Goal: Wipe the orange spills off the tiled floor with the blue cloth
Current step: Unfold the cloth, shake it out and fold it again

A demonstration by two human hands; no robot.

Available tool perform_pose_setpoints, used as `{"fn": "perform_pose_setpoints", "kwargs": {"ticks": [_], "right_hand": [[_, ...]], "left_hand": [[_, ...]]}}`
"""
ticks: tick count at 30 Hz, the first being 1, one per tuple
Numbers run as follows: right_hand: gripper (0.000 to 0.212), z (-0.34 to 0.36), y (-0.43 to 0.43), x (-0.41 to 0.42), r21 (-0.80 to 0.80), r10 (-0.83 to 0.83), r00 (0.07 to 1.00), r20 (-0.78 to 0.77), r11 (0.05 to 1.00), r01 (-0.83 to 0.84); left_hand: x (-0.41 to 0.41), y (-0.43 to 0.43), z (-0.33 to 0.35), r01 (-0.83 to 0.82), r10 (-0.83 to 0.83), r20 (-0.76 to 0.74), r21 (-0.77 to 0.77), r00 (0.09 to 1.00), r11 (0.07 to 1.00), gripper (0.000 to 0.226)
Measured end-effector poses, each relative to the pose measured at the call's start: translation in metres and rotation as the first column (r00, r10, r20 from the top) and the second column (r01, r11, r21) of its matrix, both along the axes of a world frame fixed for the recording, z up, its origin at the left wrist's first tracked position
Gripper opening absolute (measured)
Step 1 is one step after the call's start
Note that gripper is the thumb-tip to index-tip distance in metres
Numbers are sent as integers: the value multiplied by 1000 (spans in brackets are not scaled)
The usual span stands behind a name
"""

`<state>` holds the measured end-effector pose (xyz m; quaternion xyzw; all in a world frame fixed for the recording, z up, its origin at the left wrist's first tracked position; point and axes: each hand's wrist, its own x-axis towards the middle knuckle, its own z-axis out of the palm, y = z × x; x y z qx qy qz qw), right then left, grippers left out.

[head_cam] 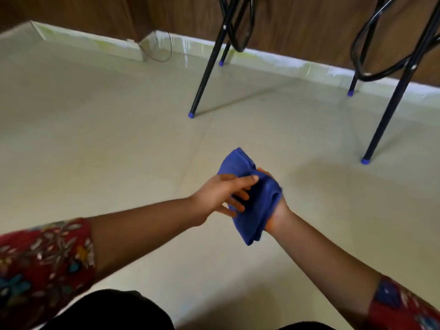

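Head view: left hand [220,192] and right hand [277,214] grip the blue cloth [237,163] above tiled floor [107,144], black chair legs [206,70] beyond.

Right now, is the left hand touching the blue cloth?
Touching. The head view shows the left hand with its fingers curled onto the blue cloth, no gap between them, while the right hand holds the cloth from beneath.

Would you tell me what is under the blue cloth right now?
The right hand grips the cloth from beneath, fingertips showing past its far edge; the left hand holds it from above. The cloth hides the palm and the floor below.
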<state>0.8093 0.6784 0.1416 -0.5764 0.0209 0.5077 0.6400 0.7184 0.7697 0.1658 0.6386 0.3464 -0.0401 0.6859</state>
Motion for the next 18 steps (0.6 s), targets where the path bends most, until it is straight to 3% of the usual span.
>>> {"fn": "perform_pose_setpoints", "kwargs": {"ticks": [2,6,10,13,15,18], "right_hand": [[53,15,24,-10,59,19,1000,0,998,-19],[38,28,45,-15,9,16,997,-69,1000,-15],[30,82,55,-22,-123,-12,1000,14,992,14],[26,131,55,-35,-147,-58,998,-18,988,55],[23,173,51,-44,-179,-59,998,10,982,60],[23,258,42,-53,-228,-18,994,111,973,43]], "left_hand": [[1,3,7,-77,78,44,-19,996,997,33],[-16,25,24,-208,217,111,-89,970,974,14],[-48,50,72,-312,326,69,-156,943,937,21],[-73,63,120,-393,402,27,-159,915,906,27],[-90,69,161,-439,443,17,-105,896,892,30],[-117,79,248,-445,446,9,97,895,890,35]]}}
